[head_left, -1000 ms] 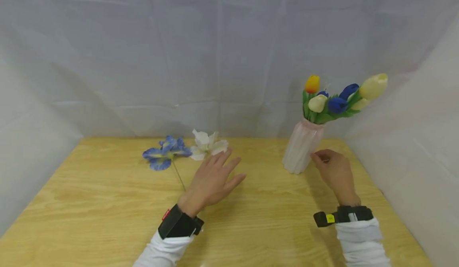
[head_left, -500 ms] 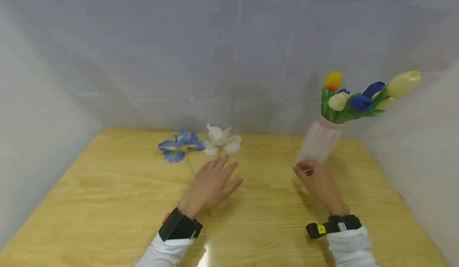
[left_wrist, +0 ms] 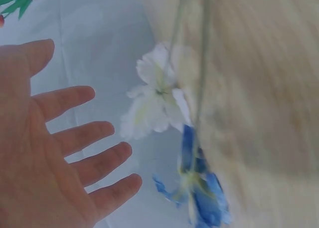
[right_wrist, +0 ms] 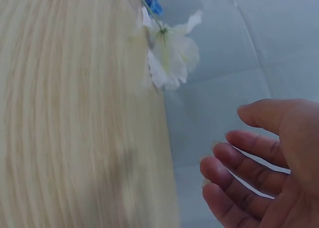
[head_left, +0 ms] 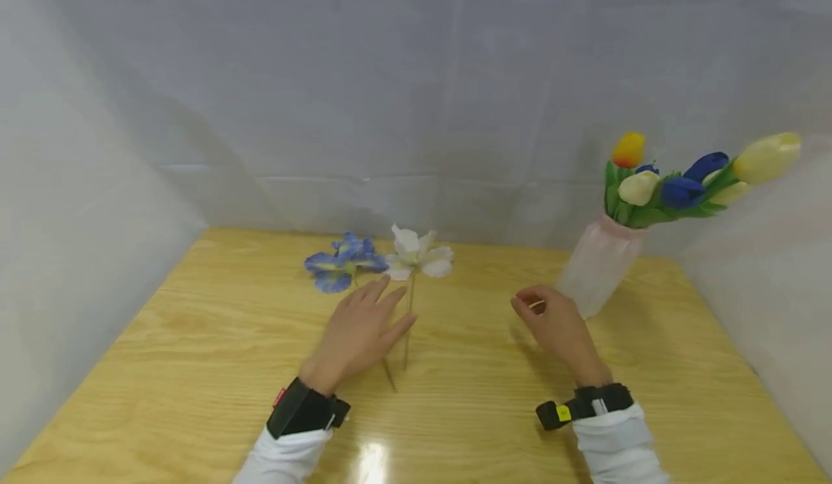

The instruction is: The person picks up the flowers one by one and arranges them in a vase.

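Note:
A blue iris [head_left: 341, 261] and a white flower [head_left: 416, 254], both artificial-looking, lie side by side near the back of the table, thin stems pointing toward the front. Over the iris stem hovers my left hand [head_left: 354, 329], fingers spread and holding nothing; part of that stem is hidden beneath it. The left wrist view shows this palm [left_wrist: 45, 153] apart from both blooms. My right hand [head_left: 555, 329] is in front and to the left of the vase [head_left: 601, 264], fingers loosely bent. In the right wrist view nothing lies between its thumb and fingers [right_wrist: 239, 173].
The pale pink-white ribbed vase stands at the back right, filled with yellow-orange, cream and blue tulips [head_left: 682, 192] that lean right. A wooden table [head_left: 195, 354] spans the front, with a grey-white cloth [head_left: 390, 94] hanging behind and along both sides.
The head view has turned left, shifting the scene rightward. My right hand has moved left, away from the vase. My left hand has drawn left of the white flower, uncovering its stem.

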Demonstrator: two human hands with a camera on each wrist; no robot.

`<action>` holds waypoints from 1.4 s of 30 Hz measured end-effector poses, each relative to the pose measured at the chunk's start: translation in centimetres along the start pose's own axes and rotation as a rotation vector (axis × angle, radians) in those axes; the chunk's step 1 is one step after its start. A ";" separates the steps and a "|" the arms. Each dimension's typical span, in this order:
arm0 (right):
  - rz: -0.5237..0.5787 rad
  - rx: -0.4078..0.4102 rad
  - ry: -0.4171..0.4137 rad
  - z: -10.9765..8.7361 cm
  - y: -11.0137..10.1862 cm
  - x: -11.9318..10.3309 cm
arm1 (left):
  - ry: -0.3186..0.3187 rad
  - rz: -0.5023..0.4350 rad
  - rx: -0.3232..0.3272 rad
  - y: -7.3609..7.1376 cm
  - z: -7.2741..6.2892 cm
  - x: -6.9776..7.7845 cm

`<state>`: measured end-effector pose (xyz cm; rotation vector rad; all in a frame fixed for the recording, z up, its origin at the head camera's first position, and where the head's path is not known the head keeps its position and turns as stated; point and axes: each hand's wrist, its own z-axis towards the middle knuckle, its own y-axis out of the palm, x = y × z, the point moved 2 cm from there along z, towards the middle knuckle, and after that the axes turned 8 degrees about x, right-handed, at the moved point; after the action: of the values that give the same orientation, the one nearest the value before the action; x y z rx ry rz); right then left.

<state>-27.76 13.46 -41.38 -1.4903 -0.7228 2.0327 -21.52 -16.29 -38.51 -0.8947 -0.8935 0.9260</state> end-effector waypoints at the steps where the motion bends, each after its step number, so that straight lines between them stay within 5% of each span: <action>1: -0.004 -0.009 -0.001 0.1 0.4 -0.3 | -0.002 0.000 -0.001 -0.1 -0.2 -0.3; 12: -0.014 -0.036 0.004 0.5 3.2 -2.5 | -0.038 0.036 0.018 -1.4 -1.8 -2.6; 42: 0.054 -0.135 0.001 1.9 9.8 -5.7 | -0.132 0.065 0.040 -2.1 -4.8 -5.6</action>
<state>-29.00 2.26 -43.69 -1.6020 -0.8426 2.0585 -18.48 -23.28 -39.58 -0.8393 -0.9599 1.0654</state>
